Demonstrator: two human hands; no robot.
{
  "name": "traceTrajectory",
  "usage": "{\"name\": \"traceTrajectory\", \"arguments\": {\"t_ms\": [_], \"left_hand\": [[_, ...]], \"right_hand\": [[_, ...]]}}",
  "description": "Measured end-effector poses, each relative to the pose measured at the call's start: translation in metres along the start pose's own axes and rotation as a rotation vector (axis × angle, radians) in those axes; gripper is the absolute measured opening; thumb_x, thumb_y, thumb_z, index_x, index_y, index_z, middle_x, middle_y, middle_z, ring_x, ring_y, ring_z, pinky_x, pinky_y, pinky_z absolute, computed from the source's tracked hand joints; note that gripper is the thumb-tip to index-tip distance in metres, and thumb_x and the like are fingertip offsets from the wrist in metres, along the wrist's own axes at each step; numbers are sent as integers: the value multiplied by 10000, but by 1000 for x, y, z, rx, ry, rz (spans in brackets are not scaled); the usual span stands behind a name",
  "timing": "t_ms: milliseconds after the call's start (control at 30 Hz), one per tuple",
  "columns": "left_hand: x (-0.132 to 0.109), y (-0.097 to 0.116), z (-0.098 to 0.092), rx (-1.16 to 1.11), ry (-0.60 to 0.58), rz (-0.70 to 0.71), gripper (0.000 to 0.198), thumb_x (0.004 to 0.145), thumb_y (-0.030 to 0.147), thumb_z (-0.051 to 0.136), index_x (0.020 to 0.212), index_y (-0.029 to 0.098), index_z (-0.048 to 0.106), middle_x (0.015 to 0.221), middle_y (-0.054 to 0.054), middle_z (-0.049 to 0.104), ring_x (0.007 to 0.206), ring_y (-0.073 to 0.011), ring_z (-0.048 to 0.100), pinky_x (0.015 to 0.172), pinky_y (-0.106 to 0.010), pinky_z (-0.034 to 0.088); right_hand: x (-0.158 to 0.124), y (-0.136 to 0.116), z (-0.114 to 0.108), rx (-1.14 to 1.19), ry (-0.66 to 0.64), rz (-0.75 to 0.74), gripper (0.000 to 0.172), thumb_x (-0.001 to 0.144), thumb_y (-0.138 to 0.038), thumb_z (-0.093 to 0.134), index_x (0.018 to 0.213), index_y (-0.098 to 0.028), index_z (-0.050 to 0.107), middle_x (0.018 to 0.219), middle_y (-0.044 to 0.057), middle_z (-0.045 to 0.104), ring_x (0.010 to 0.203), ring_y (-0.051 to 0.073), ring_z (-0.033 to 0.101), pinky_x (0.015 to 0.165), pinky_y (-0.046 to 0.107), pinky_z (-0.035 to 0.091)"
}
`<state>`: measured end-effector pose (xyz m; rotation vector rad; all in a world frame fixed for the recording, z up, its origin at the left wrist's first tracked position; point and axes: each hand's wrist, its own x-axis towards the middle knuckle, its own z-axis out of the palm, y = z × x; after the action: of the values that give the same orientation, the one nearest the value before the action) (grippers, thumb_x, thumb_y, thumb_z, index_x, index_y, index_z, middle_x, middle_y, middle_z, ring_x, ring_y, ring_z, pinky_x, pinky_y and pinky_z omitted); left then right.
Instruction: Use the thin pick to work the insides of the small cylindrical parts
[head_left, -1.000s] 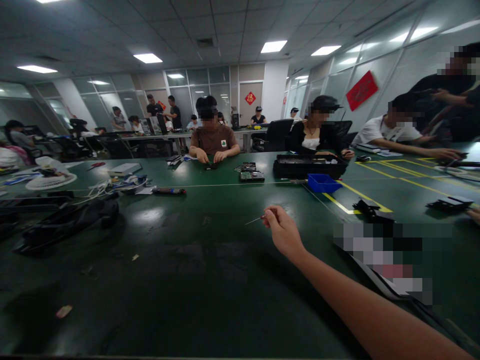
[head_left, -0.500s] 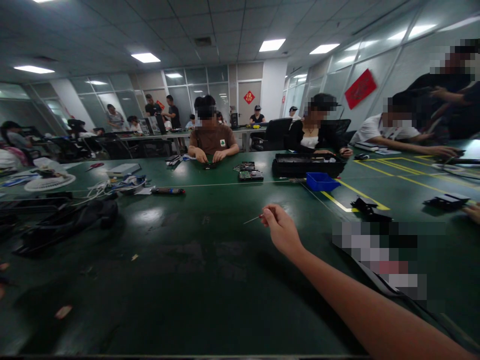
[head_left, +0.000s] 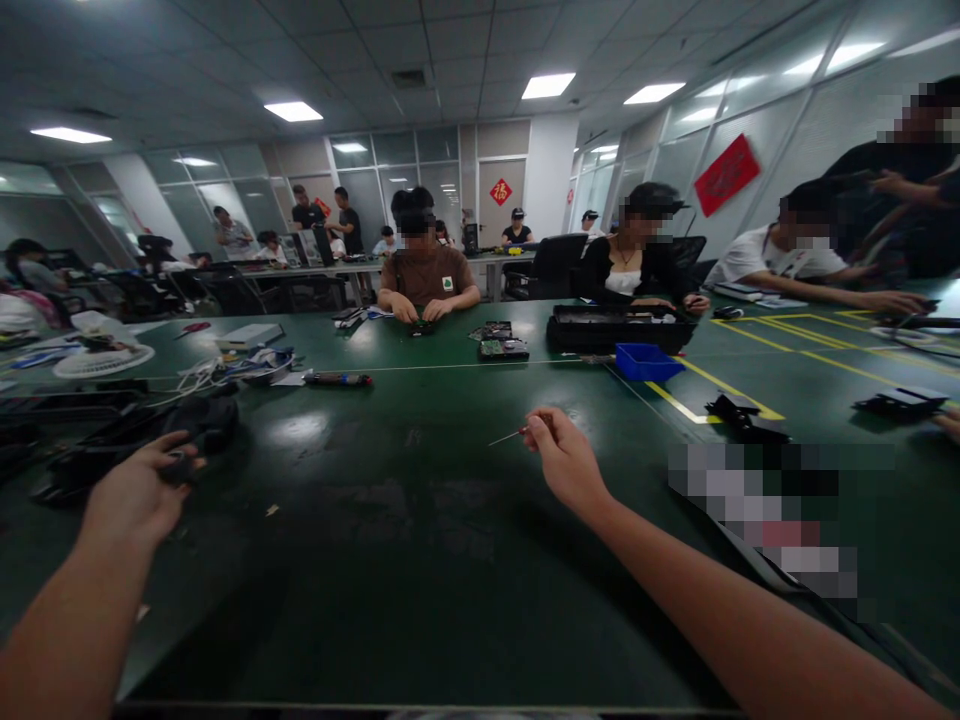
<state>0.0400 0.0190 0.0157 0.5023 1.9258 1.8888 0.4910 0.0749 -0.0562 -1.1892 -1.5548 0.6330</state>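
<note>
My right hand point(head_left: 561, 455) is closed in a pinch on a small screwdriver point(head_left: 507, 438) with a thin metal shaft that points left; a bit of red handle shows at the fingertips. It is held above the green tabletop point(head_left: 360, 600). At the left, my left hand point(head_left: 139, 490) grips a small dark object point(head_left: 178, 468), partly covered by the fingers and too blurred to name. Just behind that hand lies a black bag-like bundle point(head_left: 210, 422) on the table.
Across the table a person in a brown shirt point(head_left: 427, 280) handles a small part. Circuit-board drives point(head_left: 504, 349), a black case point(head_left: 619, 330) and a blue bin point(head_left: 646, 362) stand mid-table. Cables point(head_left: 202, 375) and a white fan point(head_left: 105, 360) lie at left; black parts point(head_left: 746, 415) at right.
My left hand has come into view from the lower left with the small dark object in it. My right hand keeps its place with the screwdriver.
</note>
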Motion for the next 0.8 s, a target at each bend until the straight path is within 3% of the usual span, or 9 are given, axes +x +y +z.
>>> {"name": "traceTrajectory", "arguments": {"t_ms": [67, 167, 300, 400, 467, 600, 700, 800], "left_hand": [[-8, -8, 27, -70, -233, -95, 280, 726, 9, 430, 864, 148, 629, 623, 42, 582, 561, -97, 546, 552, -180, 413], [-43, -16, 68, -111, -578, -141, 398, 624, 15, 467, 969, 149, 614, 666, 24, 570, 590, -112, 541, 562, -200, 422], [-106, -23, 115, -77, -899, -76, 462, 544, 80, 485, 986, 124, 614, 707, -16, 560, 639, -142, 537, 596, -236, 425], [-147, -28, 142, -41, -1083, -60, 417, 619, 122, 480, 1013, 122, 616, 795, -42, 584, 719, -154, 553, 672, -259, 436], [-169, -35, 158, 30, -1132, -2, 424, 682, 129, 523, 1101, 145, 589, 904, -47, 610, 797, -158, 563, 720, -262, 432], [-196, -56, 178, 246, -1083, 285, 594, 667, -22, 583, 1223, 166, 486, 1055, -49, 620, 904, -157, 582, 808, -263, 437], [-199, -72, 183, 291, -1100, 448, 405, 751, -3, 590, 1117, 167, 553, 1077, -56, 642, 981, -171, 599, 904, -292, 444], [-189, -83, 182, 279, -1158, 509, 318, 776, 72, 663, 1070, 191, 632, 1094, -44, 666, 1008, -192, 618, 936, -326, 458]], "right_hand": [[0, 1, 0, -2, -13, -4, 294, 969, -472, 453, 993, -219, 602, 854, 50, 684, 785, 212, 655, 725, 361, 504], [-1, 4, 0, 3, -49, -16, 288, 961, -476, 473, 1018, -224, 601, 897, 55, 687, 827, 223, 665, 746, 371, 504], [-1, 5, 1, 20, -84, -11, 251, 962, -418, 475, 1082, -228, 588, 947, 53, 693, 876, 221, 663, 779, 368, 498], [-2, 0, 1, -22, -85, -6, 243, 967, -405, 468, 1064, -226, 602, 917, 41, 694, 847, 209, 653, 756, 350, 483], [-3, -6, -1, -84, -87, -17, 255, 962, -431, 482, 961, -222, 629, 828, 27, 679, 772, 201, 636, 696, 333, 460], [-5, -18, -6, -122, -28, -37, 329, 946, -477, 504, 783, -213, 612, 682, 9, 626, 618, 174, 569, 583, 309, 397], [-7, -22, -8, -12, 48, -63, 294, 953, -443, 496, 797, -213, 594, 662, 2, 610, 599, 163, 556, 568, 299, 406], [-10, -23, -8, 158, 110, -98, 232, 957, -416, 489, 912, -215, 597, 724, 11, 637, 651, 168, 594, 614, 305, 468]]}}
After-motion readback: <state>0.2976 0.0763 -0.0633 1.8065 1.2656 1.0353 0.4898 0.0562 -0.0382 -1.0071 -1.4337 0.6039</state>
